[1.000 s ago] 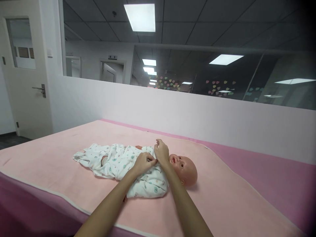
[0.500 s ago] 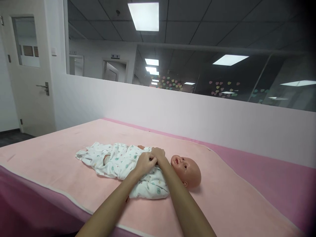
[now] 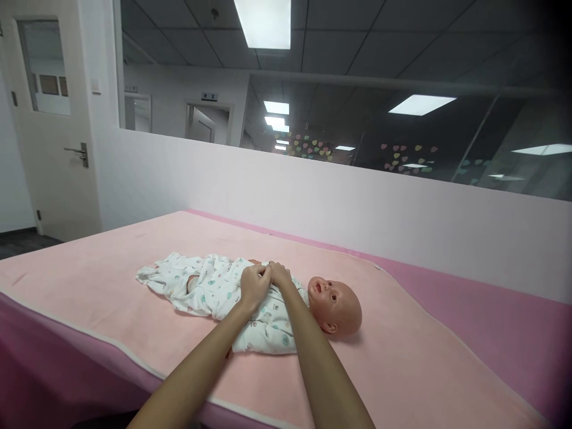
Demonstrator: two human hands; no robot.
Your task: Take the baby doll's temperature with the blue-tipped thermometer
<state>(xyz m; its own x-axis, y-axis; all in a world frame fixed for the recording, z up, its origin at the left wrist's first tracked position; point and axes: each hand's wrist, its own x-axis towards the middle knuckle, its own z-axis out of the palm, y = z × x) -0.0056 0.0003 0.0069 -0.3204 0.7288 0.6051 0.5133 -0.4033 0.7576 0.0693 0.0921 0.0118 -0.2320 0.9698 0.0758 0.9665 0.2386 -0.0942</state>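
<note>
Head view: nearest to me, two bare forearms rise from the bottom edge over the hem of the pink mat (image 3: 411,363). They lead to my left hand (image 3: 254,286) and right hand (image 3: 279,274), which touch each other over the front of the patterned white suit (image 3: 218,292). Both sets of fingers are curled in; their tips are hidden from me, so I cannot tell whether they grip the cloth. The suit is on a doll (image 3: 339,307) lying on its back in the middle of the mat, bald head to the right, legs to the left. My right forearm crosses the suit just beside the head. A bit of leg shows through a gap in the cloth. Beneath the mat, a darker pink cover (image 3: 482,289) shows along the right and the far edge. Past that I see a white wall (image 3: 348,205), with a pale door (image 3: 62,167) off to the left. Above the wall runs a window (image 3: 339,113), with heart stickers and bright ceiling lights visible in it.
</note>
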